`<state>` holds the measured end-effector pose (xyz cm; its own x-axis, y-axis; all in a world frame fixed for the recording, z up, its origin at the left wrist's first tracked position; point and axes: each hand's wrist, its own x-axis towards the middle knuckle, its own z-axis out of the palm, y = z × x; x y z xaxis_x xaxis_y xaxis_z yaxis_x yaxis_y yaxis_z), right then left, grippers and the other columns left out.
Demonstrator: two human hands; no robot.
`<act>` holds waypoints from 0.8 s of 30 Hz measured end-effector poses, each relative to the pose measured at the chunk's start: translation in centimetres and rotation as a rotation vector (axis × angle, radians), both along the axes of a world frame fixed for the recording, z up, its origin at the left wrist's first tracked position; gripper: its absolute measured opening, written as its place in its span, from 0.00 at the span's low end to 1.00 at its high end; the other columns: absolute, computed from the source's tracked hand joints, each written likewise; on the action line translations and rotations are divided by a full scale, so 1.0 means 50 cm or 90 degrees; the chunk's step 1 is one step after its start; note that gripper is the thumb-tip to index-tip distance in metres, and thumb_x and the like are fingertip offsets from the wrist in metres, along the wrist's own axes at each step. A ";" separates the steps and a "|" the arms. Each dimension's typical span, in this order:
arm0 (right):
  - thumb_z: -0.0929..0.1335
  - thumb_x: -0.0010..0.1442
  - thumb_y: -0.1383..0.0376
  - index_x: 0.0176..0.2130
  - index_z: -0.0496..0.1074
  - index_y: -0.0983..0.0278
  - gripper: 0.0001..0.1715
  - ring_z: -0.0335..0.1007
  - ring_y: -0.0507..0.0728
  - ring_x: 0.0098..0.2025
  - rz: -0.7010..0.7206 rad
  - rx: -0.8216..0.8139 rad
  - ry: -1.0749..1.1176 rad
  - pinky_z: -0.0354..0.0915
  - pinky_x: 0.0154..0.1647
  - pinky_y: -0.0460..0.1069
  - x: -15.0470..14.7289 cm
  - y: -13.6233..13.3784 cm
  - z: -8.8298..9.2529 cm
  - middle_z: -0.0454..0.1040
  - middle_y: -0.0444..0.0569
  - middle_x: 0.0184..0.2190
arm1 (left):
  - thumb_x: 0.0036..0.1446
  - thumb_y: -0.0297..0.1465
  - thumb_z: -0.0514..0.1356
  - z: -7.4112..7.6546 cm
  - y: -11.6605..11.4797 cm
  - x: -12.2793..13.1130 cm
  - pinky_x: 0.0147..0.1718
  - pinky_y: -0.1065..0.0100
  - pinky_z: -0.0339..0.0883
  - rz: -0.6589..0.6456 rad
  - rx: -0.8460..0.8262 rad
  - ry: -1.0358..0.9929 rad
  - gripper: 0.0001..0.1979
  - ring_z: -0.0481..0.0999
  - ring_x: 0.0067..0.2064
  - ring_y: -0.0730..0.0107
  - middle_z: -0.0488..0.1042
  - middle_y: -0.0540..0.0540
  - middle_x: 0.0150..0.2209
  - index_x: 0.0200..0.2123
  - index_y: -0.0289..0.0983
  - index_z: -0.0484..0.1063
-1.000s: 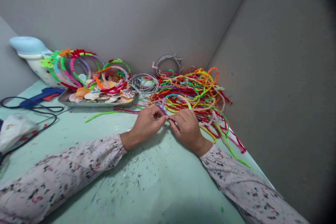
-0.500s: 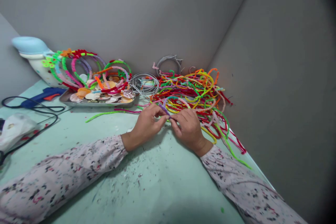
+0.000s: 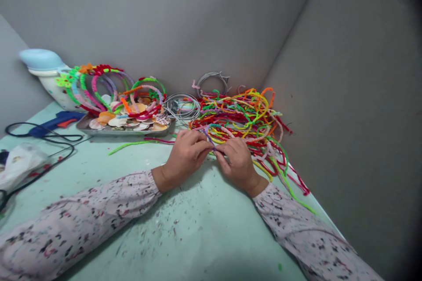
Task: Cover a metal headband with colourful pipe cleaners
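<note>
Between my two hands is a purple pipe cleaner (image 3: 209, 135), joined to a loop with teal and pink parts that arches up behind the fingers. My left hand (image 3: 188, 151) pinches it from the left with thumb and forefinger. From the right, my right hand (image 3: 238, 161) grips it with the fingertips close to the left ones. The fingers cover the spot where they meet. Just behind the hands lies a tangled heap of coloured pipe cleaners (image 3: 231, 109).
A metal tray (image 3: 128, 132) of seashells holds fuzzy coloured hoops. Coiled grey wire (image 3: 181, 106) lies beside it. At left are a blue glue gun (image 3: 49, 124), its black cord (image 3: 67, 156), a plastic bag (image 3: 21, 162) and a tilted white container (image 3: 54, 85). Grey walls stand behind and right.
My left fingers have rolled slightly over the purple pipe cleaner, the thumb now more tucked in. The right hand has hardly moved. The whole view has shifted a little.
</note>
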<state>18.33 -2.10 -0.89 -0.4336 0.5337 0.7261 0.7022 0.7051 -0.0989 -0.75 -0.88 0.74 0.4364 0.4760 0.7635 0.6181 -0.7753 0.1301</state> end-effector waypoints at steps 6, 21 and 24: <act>0.64 0.59 0.67 0.40 0.70 0.64 0.08 0.63 0.59 0.39 0.006 -0.021 0.001 0.62 0.43 0.57 0.000 -0.005 0.003 0.72 0.51 0.33 | 0.61 0.29 0.56 0.006 -0.005 -0.002 0.40 0.62 0.58 -0.009 -0.019 0.032 0.07 0.71 0.39 0.67 0.77 0.47 0.37 0.38 0.40 0.74; 0.65 0.59 0.65 0.32 0.70 0.64 0.06 0.60 0.58 0.35 -0.072 0.021 -0.011 0.56 0.38 0.54 -0.003 0.000 -0.002 0.68 0.49 0.27 | 0.60 0.27 0.56 0.009 0.006 -0.011 0.39 0.63 0.57 -0.010 -0.012 0.046 0.09 0.71 0.36 0.69 0.78 0.48 0.35 0.40 0.41 0.75; 0.65 0.60 0.65 0.32 0.70 0.64 0.06 0.60 0.58 0.35 -0.070 0.026 -0.005 0.56 0.38 0.54 -0.002 -0.001 -0.002 0.69 0.49 0.27 | 0.60 0.26 0.57 0.008 0.007 -0.013 0.39 0.63 0.57 -0.015 0.018 0.052 0.10 0.70 0.35 0.69 0.78 0.48 0.35 0.40 0.42 0.76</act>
